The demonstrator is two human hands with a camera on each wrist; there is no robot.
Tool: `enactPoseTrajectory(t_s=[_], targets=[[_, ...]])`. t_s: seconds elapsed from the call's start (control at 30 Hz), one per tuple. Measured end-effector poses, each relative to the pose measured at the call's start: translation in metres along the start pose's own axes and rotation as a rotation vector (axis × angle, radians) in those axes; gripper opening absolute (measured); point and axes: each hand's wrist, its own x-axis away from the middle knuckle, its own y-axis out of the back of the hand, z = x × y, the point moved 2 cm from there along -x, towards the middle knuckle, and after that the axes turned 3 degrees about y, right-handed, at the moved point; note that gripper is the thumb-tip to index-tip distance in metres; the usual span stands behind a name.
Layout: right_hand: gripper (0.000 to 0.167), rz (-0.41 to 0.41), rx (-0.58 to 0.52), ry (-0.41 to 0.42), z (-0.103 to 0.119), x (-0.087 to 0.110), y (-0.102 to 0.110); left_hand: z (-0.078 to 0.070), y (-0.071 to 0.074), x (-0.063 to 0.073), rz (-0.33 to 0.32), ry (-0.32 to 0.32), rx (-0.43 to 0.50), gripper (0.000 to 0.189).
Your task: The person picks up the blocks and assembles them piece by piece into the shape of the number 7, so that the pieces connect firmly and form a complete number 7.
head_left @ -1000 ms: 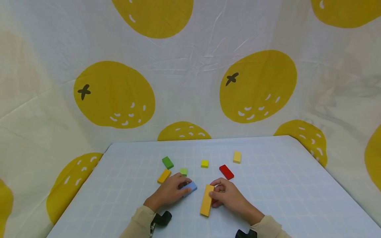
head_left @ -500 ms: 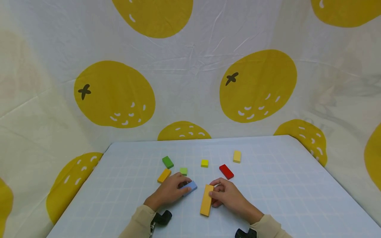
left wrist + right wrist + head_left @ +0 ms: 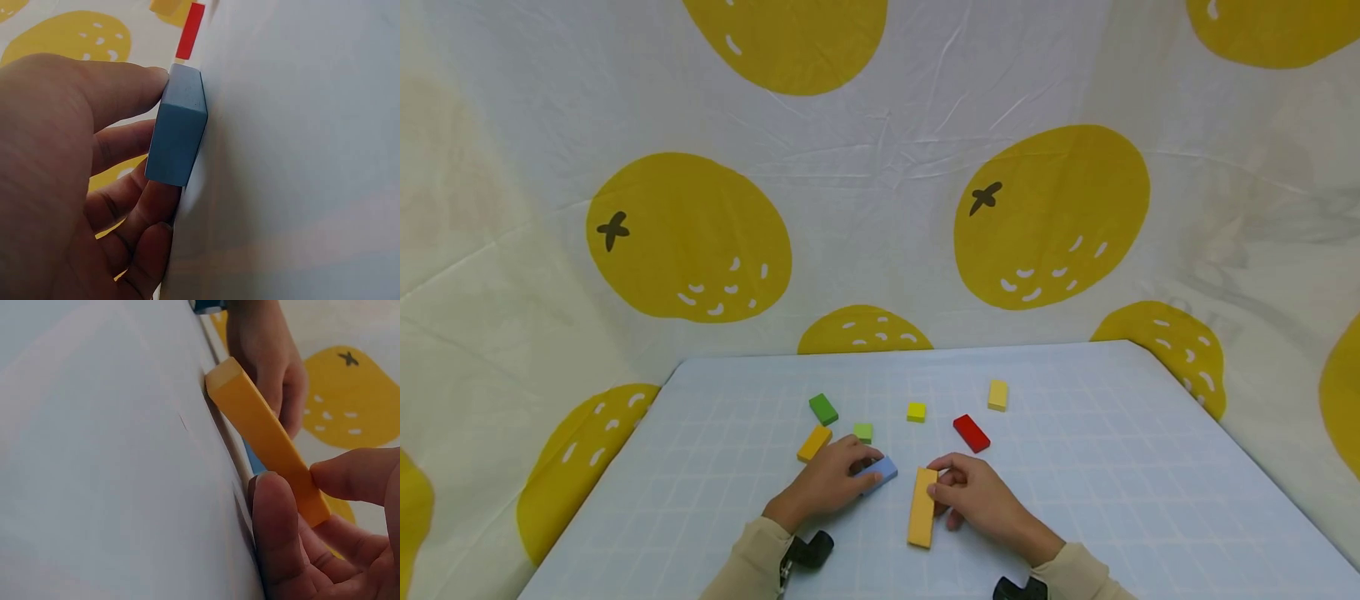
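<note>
My left hand (image 3: 835, 479) pinches a blue block (image 3: 882, 472) between thumb and fingers, low on the table. In the left wrist view the thumb lies along one side of that blue block (image 3: 175, 144). To the right, my right hand (image 3: 981, 496) holds a long orange-yellow block (image 3: 922, 510) near its far end. The right wrist view shows the thumb on one face of the long block (image 3: 269, 437) and fingers behind it, the block tilted with its other end close over the table. A short gap separates the two blocks in the head view.
Beyond the hands lie a red block (image 3: 972, 433), a pale yellow block (image 3: 997, 396), a small yellow block (image 3: 916, 412), a light green block (image 3: 863, 432), a green block (image 3: 823, 409) and an orange block (image 3: 814, 443). A fruit-print curtain (image 3: 880, 225) hangs behind the table.
The long orange-yellow block has turned slightly and shifted a little toward the near side in my right hand. My left hand and the blue block have stayed put.
</note>
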Motion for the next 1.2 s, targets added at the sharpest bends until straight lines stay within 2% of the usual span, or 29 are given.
enactPoseTrajectory(t_s=[0.57,0.7,0.8,0.93,1.2], targets=[[0.038,-0.02,0.086,-0.012,-0.0014,-0.0003,0.0008,-0.001,-0.0017,-0.0037,0.005,0.009,0.002,0.033],[0.036,-0.018,0.101,-0.014,-0.0027,-0.0005,0.0,0.0008,-0.0036,-0.0024,0.013,0.03,0.013,0.038],[0.036,-0.006,0.106,-0.013,-0.0034,-0.0007,-0.0027,0.0025,-0.0036,0.0005,0.018,0.045,0.001,0.041],[0.037,-0.007,0.128,-0.016,-0.0032,0.0,-0.0049,0.0017,-0.0023,0.0033,0.013,0.036,-0.015,0.043],[0.037,-0.03,0.179,-0.038,0.001,0.0014,-0.0032,-0.0002,-0.002,-0.0013,0.018,0.038,-0.038,0.044]])
